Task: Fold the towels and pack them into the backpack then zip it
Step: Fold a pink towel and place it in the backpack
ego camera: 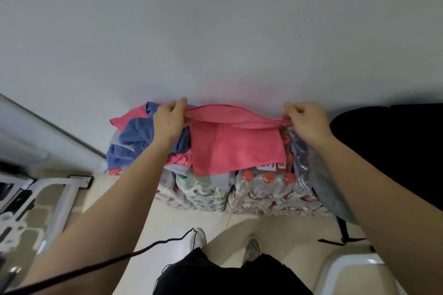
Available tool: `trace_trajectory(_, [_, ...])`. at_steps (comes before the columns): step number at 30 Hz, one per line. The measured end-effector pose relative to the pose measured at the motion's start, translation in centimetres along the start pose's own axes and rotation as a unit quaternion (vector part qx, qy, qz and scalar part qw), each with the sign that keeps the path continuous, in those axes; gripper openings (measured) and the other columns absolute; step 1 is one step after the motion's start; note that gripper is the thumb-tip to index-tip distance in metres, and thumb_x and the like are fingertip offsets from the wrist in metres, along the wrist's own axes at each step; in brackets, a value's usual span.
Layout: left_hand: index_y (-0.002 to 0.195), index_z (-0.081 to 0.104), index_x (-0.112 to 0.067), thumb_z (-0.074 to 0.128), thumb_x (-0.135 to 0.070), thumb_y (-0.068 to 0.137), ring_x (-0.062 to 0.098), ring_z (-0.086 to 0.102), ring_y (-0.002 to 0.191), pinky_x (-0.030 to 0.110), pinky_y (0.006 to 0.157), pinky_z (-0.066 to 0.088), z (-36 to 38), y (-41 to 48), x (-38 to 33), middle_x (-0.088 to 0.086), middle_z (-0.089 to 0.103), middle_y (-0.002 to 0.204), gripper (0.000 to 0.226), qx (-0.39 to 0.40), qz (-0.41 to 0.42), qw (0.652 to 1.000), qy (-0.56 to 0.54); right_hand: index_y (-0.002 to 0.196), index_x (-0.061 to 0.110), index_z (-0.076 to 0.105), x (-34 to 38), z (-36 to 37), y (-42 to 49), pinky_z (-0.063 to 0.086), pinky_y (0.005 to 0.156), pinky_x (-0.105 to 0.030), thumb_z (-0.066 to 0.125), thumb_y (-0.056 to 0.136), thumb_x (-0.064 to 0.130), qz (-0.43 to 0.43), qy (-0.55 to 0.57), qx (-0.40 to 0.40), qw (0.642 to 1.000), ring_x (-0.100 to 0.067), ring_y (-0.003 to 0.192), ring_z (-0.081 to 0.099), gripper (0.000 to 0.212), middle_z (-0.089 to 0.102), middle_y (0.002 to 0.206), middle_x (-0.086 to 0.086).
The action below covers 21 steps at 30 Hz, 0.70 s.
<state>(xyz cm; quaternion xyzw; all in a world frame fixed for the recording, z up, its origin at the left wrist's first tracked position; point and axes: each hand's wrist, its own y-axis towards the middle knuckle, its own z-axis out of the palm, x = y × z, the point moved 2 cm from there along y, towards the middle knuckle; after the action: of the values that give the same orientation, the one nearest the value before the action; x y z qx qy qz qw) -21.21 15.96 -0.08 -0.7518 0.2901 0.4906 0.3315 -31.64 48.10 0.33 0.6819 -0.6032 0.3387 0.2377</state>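
A rectangular pink microfibre towel (235,146) is being held stretched between the left hand (169,118) and the right hand (305,121).
Each upper corner is being pinched between thumb and curled fingers, so both grips are closed on the cloth. The towel is being hung in front of a white wall (215,31), its lower part draping over shrink-wrapped packs of red-capped bottles (259,189) stacked on the floor. A heap of crumpled blue and pink towels (136,136) is lying on the packs, just behind the left hand. A grey fabric backpack (323,184) is being propped against the packs' right side, under the right forearm; whether it is open cannot be told.
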Motion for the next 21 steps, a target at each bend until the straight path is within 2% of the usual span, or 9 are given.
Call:
trace_trajectory(2, [0.07,0.07,-0.014,0.058,-0.045,0.085,0.022,0.073,0.068,0.043,0.074,0.061,-0.3,-1.7,1.7,0.004,0.07,0.064,0.036,-0.012,-0.01,0.999,0.033,0.081,0.009,0.071,-1.0,0.7,-0.7,0.056,0.076,-0.037,0.057,0.091,0.039,-0.007,-0.025,-0.006,1.0,-0.021,0.073,0.07,0.035,0.073,0.076,-0.003])
trace_trajectory(4, [0.071,0.067,-0.015,0.06,-0.034,0.083,0.02,0.071,0.064,0.04,0.07,0.06,-0.3,-3.4,3.1,0.001,0.069,0.063,0.023,-0.007,0.006,0.994,0.107,0.098,0.011,0.068,-1.7,1.3,-1.5,0.047,0.077,-0.025,0.067,0.087,0.016,0.006,-0.052,0.0,0.999,-0.018,0.081,0.066,0.013,0.07,0.08,-0.003])
trace_trajectory(6, [0.073,0.066,-0.02,0.063,-0.02,0.078,0.011,0.067,0.066,0.028,0.068,0.055,0.0,-5.3,4.0,-0.007,0.068,0.067,0.005,0.006,0.029,0.988,0.153,0.109,0.011,0.064,-2.7,2.1,-2.2,0.044,0.077,-0.022,0.065,0.081,-0.001,0.013,-0.066,0.032,0.997,-0.017,0.081,0.064,0.03,0.069,0.08,-0.002])
trace_trajectory(8, [0.075,0.064,-0.022,0.067,-0.009,0.074,0.0,0.061,0.067,0.007,0.064,0.043,0.4,-6.8,5.0,-0.013,0.066,0.072,0.014,0.022,0.048,0.981,0.185,0.104,0.011,0.066,-3.7,2.9,-2.8,0.047,0.077,-0.023,0.059,0.08,-0.007,-0.001,-0.091,0.053,0.994,-0.019,0.081,0.066,0.031,0.069,0.082,-0.003])
trace_trajectory(9, [0.076,0.063,-0.023,0.067,-0.005,0.074,-0.002,0.059,0.068,0.003,0.061,0.04,0.7,-7.2,5.5,-0.014,0.065,0.074,0.018,0.034,0.058,0.978,0.198,0.1,0.013,0.067,-4.3,3.3,-3.0,0.051,0.078,-0.026,0.057,0.08,-0.009,-0.009,-0.101,0.061,0.993,-0.02,0.082,0.066,0.031,0.07,0.084,-0.004])
trace_trajectory(12, [0.079,0.062,-0.022,0.064,0.001,0.071,0.003,0.059,0.071,0.012,0.067,0.043,1.2,-7.5,7.3,-0.009,0.064,0.08,0.024,0.071,0.09,0.961,0.252,0.098,0.01,0.069,-5.6,4.0,-3.4,0.056,0.085,-0.037,0.059,0.082,-0.01,-0.027,-0.136,0.084,0.987,-0.022,0.089,0.066,0.028,0.071,0.1,-0.009])
trace_trajectory(14, [0.081,0.065,-0.017,0.064,0.002,0.07,0.015,0.059,0.077,0.025,0.072,0.048,1.6,-7.6,8.4,-0.002,0.063,0.085,0.021,0.08,0.109,0.946,0.294,0.1,0.008,0.07,-6.0,4.3,-3.6,0.056,0.088,-0.039,0.062,0.083,-0.009,-0.043,-0.155,0.089,0.983,-0.023,0.093,0.065,0.025,0.069,0.106,-0.01])
trace_trajectory(16, [0.081,0.067,-0.012,0.065,0.003,0.07,0.017,0.055,0.078,0.03,0.073,0.049,2.0,-7.8,9.1,0.0,0.059,0.087,0.019,0.071,0.128,0.937,0.319,0.1,0.008,0.069,-5.9,4.4,-3.8,0.054,0.087,-0.04,0.062,0.085,-0.006,-0.075,-0.163,0.072,0.981,-0.024,0.093,0.064,0.022,0.066,0.107,-0.01])
trace_trajectory(21, [0.076,0.07,-0.013,0.062,0.005,0.069,0.009,0.053,0.077,0.02,0.07,0.042,2.5,-7.7,7.1,-0.008,0.06,0.083,0.022,0.001,0.154,0.952,0.265,0.098,0.003,0.07,-4.0,3.6,-2.2,0.05,0.088,-0.035,0.061,0.085,-0.005,-0.148,-0.131,-0.013,0.98,-0.024,0.092,0.062,0.018,0.064,0.104,-0.011])
